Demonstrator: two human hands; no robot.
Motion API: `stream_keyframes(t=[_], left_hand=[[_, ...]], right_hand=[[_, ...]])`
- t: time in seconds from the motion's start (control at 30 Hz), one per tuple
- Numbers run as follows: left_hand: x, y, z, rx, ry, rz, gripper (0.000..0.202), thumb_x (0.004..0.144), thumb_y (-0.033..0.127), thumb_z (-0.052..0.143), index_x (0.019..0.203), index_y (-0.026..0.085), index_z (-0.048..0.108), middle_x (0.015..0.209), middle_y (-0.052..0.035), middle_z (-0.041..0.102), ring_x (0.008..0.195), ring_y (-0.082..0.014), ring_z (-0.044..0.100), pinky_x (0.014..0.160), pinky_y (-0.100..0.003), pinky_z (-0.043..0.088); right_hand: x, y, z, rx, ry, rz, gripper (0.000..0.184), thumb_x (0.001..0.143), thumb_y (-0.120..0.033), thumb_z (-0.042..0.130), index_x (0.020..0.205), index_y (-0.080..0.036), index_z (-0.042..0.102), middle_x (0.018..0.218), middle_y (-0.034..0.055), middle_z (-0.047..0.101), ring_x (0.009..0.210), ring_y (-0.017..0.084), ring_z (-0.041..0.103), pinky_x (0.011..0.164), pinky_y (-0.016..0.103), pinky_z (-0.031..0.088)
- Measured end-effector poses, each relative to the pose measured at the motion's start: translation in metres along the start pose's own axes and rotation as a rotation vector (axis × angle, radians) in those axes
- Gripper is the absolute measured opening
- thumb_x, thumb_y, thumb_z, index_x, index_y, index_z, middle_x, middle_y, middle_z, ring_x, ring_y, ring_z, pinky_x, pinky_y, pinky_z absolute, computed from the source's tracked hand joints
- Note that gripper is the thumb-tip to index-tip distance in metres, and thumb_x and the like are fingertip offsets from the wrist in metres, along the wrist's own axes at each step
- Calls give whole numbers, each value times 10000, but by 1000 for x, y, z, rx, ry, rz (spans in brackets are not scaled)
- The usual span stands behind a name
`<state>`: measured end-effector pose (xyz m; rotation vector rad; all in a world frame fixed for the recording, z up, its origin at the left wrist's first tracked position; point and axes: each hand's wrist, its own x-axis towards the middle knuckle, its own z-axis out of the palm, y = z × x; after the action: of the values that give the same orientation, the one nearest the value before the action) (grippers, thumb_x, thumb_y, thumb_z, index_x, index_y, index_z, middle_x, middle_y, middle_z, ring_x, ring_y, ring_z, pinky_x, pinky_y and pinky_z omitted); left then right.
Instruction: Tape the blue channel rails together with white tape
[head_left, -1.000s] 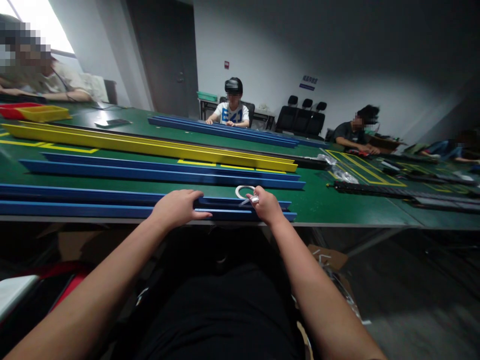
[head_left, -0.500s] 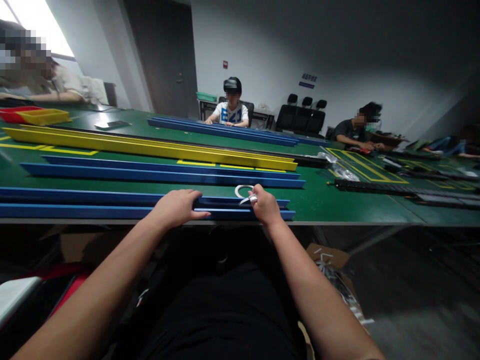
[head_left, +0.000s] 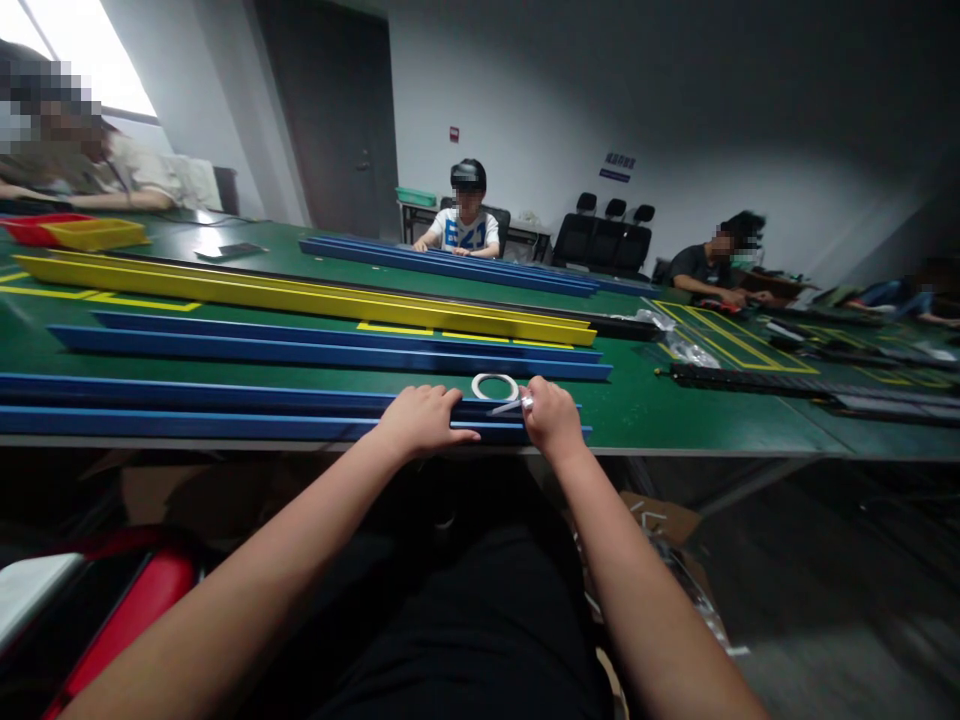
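Observation:
A blue channel-shaped rail (head_left: pixel 187 422) lies along the near table edge. My left hand (head_left: pixel 420 418) rests over it, fingers curved down into the channel and thumb stretched apart toward the near wall. To the right, my right hand (head_left: pixel 553 415) is closed above the rail's right end, pinching a thin white strip (head_left: pixel 506 408) that points left, apparently tape. A white tape roll (head_left: pixel 475 388) shows as a ring just beyond the strip, beside the right fingers. Whether the roll touches those fingers, I cannot tell.
Beyond lie another blue rail (head_left: pixel 322 350), a yellow rail (head_left: pixel 300 301) and more blue rails (head_left: pixel 450 268). Black strips (head_left: pixel 750 378) lie at right. Red and yellow bins (head_left: pixel 97 234) stand far left. Several co-workers sit around the green table (head_left: pixel 660 420). An open cardboard box (head_left: pixel 667 515) is below.
My left hand has slid right along the blue rail, nearer my right hand. The right hand and strip have shifted slightly right, and more of the tape roll shows.

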<state>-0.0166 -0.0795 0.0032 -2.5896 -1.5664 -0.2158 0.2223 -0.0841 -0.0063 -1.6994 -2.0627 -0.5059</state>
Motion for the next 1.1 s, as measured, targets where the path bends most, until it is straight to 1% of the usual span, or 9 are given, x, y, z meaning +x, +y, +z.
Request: stream_keyframes(t=[0.07,0.17,0.23,0.37,0.5,0.83,0.97,1.03,1.1], left_hand=[[-1,-2,2,9,3,-6,863,688,893,368,1193,224,574,1089,-145,674,1008,-327,621,852,-402,417],[-1,-3,2,18,6,-19,835,697,890,359,1118,210,600,1034,-143,678,971,-321,627,830,-393,418],[0,-1,1,18,5,-23,824,702,887,358,1088,204,609,1014,-144,678,955,-320,628,819,-393,418],[-1,-1,1,6,2,-20,813,703,880,376,1079,203,621,1014,-145,680,951,-317,627,819,-393,417],[-11,-13,-1,9,8,-18,809,705,875,383,1111,218,623,1005,-132,689,942,-315,630,814,-393,422],[-33,-63,-8,20,-28,-75,843,681,868,425,1223,247,604,1101,-120,693,995,-323,634,842,-388,438],[-36,-70,-7,6,-23,-69,840,685,856,437,1241,247,597,1113,-118,691,1022,-326,625,869,-393,432],[-36,-70,-7,4,-20,-61,835,692,853,434,1245,247,590,1109,-117,691,1033,-320,621,885,-390,426],[-36,-70,-7,7,-23,-63,835,697,854,429,1249,246,584,1109,-117,690,1042,-317,617,893,-388,421]], right_hand=[[-2,8,-4,-9,-74,12,339,1020,-402,305,953,-187,560,865,70,687,767,193,590,664,301,267],[-5,14,-9,1,-164,-39,321,1020,-409,322,963,-204,562,866,53,700,767,184,610,652,296,260],[-6,14,-10,3,-172,-57,318,1020,-404,324,962,-204,564,869,58,703,791,186,617,659,293,264],[-6,8,-7,-16,-120,-11,344,1023,-402,299,970,-193,567,857,73,707,782,192,622,660,292,269],[-6,-6,-3,-9,-110,10,376,1022,-415,279,993,-188,578,850,80,713,754,194,627,654,287,285],[10,-58,4,83,-127,-58,399,1020,-406,249,1050,-187,581,889,102,709,799,215,646,697,300,363],[13,-55,4,270,-93,-49,346,1008,-383,298,1047,-209,594,918,93,700,863,215,634,747,302,407],[14,-47,2,449,-56,-71,281,985,-335,353,1038,-216,602,998,89,692,937,208,619,797,303,427],[15,-35,0,693,-74,-43,257,958,-312,391,1104,-219,581,1024,80,686,888,187,625,768,298,456]])
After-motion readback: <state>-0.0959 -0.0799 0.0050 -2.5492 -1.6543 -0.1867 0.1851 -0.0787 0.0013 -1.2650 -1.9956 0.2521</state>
